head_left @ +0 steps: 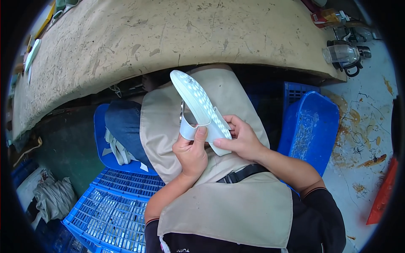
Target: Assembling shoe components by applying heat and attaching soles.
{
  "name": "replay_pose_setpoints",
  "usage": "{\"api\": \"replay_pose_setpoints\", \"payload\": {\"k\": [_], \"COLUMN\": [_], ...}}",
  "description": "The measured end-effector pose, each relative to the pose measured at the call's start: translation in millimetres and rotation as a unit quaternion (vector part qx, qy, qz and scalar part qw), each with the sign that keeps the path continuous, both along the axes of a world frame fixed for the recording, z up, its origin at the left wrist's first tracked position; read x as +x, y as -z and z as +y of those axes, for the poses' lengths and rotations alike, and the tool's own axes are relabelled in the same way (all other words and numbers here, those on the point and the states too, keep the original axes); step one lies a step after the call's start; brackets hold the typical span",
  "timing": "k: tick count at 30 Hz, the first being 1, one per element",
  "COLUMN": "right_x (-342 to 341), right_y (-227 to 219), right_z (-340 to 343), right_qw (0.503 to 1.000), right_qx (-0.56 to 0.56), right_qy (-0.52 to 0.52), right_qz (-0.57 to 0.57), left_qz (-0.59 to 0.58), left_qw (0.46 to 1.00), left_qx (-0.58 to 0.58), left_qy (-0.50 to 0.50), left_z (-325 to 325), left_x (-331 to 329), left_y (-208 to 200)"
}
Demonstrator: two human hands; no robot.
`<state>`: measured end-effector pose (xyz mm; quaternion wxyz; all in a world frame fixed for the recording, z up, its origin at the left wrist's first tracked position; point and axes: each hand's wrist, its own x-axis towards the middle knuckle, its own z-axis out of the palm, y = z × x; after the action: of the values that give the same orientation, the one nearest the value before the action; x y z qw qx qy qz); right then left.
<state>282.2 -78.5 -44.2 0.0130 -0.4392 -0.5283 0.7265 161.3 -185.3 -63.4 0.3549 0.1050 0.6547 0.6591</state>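
Observation:
A pale, whitish slide sandal (201, 103) is held up over my apron-covered lap, its patterned footbed facing up and its heel end pointing away from me. My left hand (192, 154) grips the sandal's wide strap on the left side, thumb up against its edge. With my right hand (241, 139) I hold the other side near the toe end, thumb lying on the sole and fingers behind it. A beige apron (236, 215) with a dark buckled belt covers my body and thighs.
A worn beige-covered workbench (185, 33) spans the far side. Blue plastic bins (318, 122) stand right and left, the left one holding white pieces (120, 149). Blue crates (112, 215) are at lower left. A clear jug (339, 55) lies at the far right.

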Motion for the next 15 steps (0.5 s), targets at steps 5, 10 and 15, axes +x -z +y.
{"api": "replay_pose_setpoints", "payload": {"k": [5,10,15], "right_x": [-2,-7,-4], "right_y": [1,-21,-9], "right_z": [4,20,17], "right_qw": [0.995,0.92,0.829], "right_qx": [0.071,0.347,0.473], "right_qy": [-0.021,-0.159,-0.271], "right_qz": [0.065,0.083,0.125], "left_qz": [-0.015,-0.256,0.028], "left_qw": [1.0,0.945,0.998], "left_qx": [0.023,0.165,0.061], "left_qy": [0.012,-0.122,-0.009], "left_z": [-9,-19,-26], "left_x": [-4,-55,-109], "left_y": [-2,-21,-3]}}
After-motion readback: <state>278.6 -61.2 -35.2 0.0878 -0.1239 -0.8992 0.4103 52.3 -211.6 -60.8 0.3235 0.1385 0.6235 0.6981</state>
